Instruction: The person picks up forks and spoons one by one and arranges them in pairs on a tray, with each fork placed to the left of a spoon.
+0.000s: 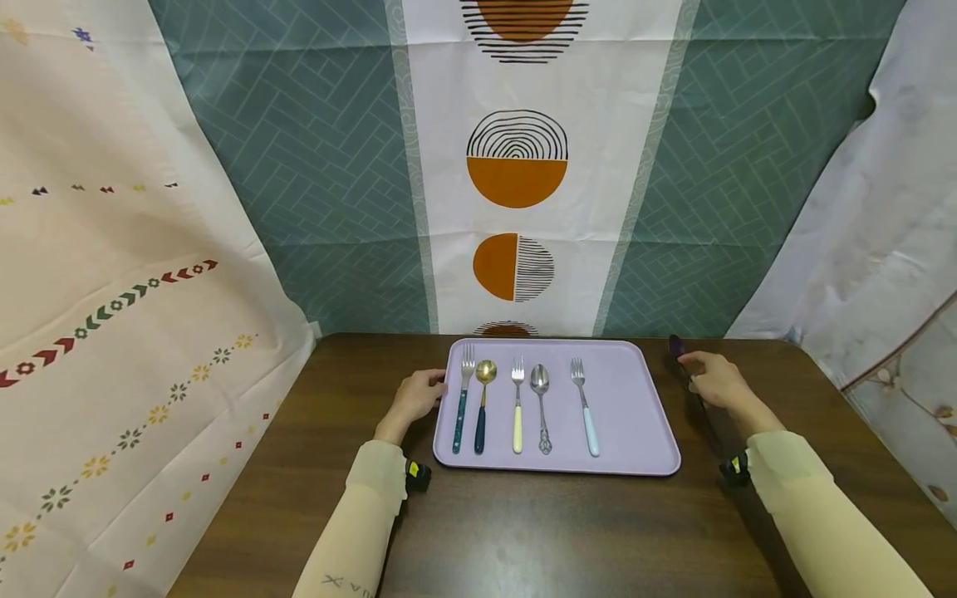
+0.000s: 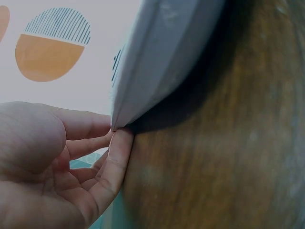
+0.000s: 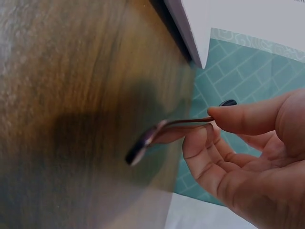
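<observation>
A pale purple tray [image 1: 628,407] lies on the table, its left rim pinched between the thumb and fingers of my left hand [image 1: 419,394]. In the left wrist view, the fingertips meet at the tray's edge [image 2: 143,81]. Beyond the tray's right side, my right hand [image 1: 718,379] pinches a dark purple spoon [image 1: 676,345] by its thin stem. The right wrist view shows that spoon [image 3: 148,137] held above the tabletop, partly blurred. On the tray are a green-handled fork [image 1: 459,409], a gold spoon [image 1: 486,371], a yellow-handled fork [image 1: 517,423], a silver spoon [image 1: 540,380] and a light-blue-handled fork [image 1: 590,428].
The brown wooden table [image 1: 553,531] reaches back to a green and white patterned cloth [image 1: 329,166]. A cream embroidered cloth [image 1: 134,332] hangs at the left, and a pale cloth [image 1: 882,274] at the right. Black cameras sit on both wrists.
</observation>
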Demonstrator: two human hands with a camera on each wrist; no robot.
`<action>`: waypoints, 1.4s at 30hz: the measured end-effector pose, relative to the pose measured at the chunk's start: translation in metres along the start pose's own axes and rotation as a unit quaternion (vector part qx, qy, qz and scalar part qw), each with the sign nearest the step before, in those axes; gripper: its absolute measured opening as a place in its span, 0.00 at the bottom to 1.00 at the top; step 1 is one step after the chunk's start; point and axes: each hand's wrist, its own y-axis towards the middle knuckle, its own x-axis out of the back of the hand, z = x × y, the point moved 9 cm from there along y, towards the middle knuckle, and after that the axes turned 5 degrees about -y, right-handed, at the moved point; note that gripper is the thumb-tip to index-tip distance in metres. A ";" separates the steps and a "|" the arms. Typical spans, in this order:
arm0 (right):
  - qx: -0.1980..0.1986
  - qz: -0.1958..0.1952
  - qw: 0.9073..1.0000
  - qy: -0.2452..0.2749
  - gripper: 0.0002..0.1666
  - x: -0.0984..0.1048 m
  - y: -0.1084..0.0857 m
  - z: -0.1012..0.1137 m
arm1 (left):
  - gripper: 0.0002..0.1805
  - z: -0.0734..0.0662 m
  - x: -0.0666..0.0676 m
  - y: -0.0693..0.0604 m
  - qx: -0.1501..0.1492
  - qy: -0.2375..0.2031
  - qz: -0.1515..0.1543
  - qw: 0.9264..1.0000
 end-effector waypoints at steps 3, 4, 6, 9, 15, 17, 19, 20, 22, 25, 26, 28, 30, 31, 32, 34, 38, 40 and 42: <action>0.000 -0.001 1.000 0.005 0.31 -0.002 0.000 -0.001 | 0.23 0.001 0.000 0.000 0.001 -0.001 0.001 1.000; -0.001 -0.002 1.000 0.006 0.31 -0.002 0.000 -0.001 | 0.23 0.000 0.000 0.000 0.002 -0.002 0.001 1.000; -0.001 -0.004 1.000 0.010 0.31 -0.003 -0.001 0.000 | 0.23 0.000 0.000 0.000 0.002 -0.004 0.000 1.000; 0.000 -0.005 1.000 0.013 0.30 -0.004 -0.001 0.002 | 0.23 0.000 0.000 0.000 0.002 -0.006 0.000 1.000; 0.003 0.010 1.000 0.021 0.32 -0.009 -0.001 0.014 | 0.23 0.001 -0.001 0.001 0.000 -0.004 -0.001 1.000; 0.004 0.017 0.999 0.027 0.32 -0.011 0.000 0.019 | 0.23 0.001 0.000 0.001 0.000 -0.004 -0.002 1.000; 0.005 0.022 0.999 0.031 0.31 -0.013 0.000 0.024 | 0.23 0.002 0.000 0.001 0.000 -0.003 -0.002 1.000; 0.006 0.025 0.999 0.035 0.31 -0.014 0.000 0.026 | 0.23 0.002 0.000 0.001 0.000 -0.002 -0.003 1.000; 0.012 0.029 0.999 0.040 0.31 -0.017 0.000 0.029 | 0.23 0.002 0.000 0.001 0.000 -0.003 -0.003 1.000; 0.017 0.034 0.998 0.047 0.31 -0.021 0.000 0.034 | 0.23 0.001 -0.001 0.001 0.000 -0.005 -0.002 1.000; 0.018 0.035 0.998 0.048 0.31 -0.023 0.000 0.035 | 0.23 0.001 -0.001 0.001 0.000 -0.005 -0.002 1.000; 0.018 0.039 0.998 0.048 0.31 -0.026 0.000 0.037 | 0.23 0.001 -0.001 0.001 0.001 -0.007 -0.002 1.000; 0.016 0.043 0.998 0.045 0.31 -0.028 0.000 0.039 | 0.23 0.001 -0.001 0.001 0.001 -0.008 -0.002 1.000; 0.016 0.045 0.998 0.044 0.31 -0.029 0.000 0.040 | 0.23 0.001 -0.001 0.001 0.001 -0.009 -0.002 1.000; 0.016 0.046 0.998 0.044 0.31 -0.030 0.000 0.041 | 0.23 0.001 -0.001 0.001 0.000 -0.010 -0.002 1.000; 0.015 0.046 0.998 0.044 0.31 -0.031 0.000 0.043 | 0.23 0.001 -0.001 0.001 -0.001 -0.010 -0.001 1.000; 0.016 0.045 0.998 0.048 0.30 -0.035 0.002 0.046 | 0.23 0.000 -0.001 0.001 -0.005 -0.012 0.000 1.000; 0.014 0.047 0.998 0.048 0.30 -0.037 0.003 0.048 | 0.23 0.000 -0.001 0.001 -0.006 -0.013 -0.001 1.000; 0.017 0.047 0.998 0.048 0.30 -0.038 0.004 0.050 | 0.23 0.000 -0.001 0.001 -0.006 -0.013 0.000 1.000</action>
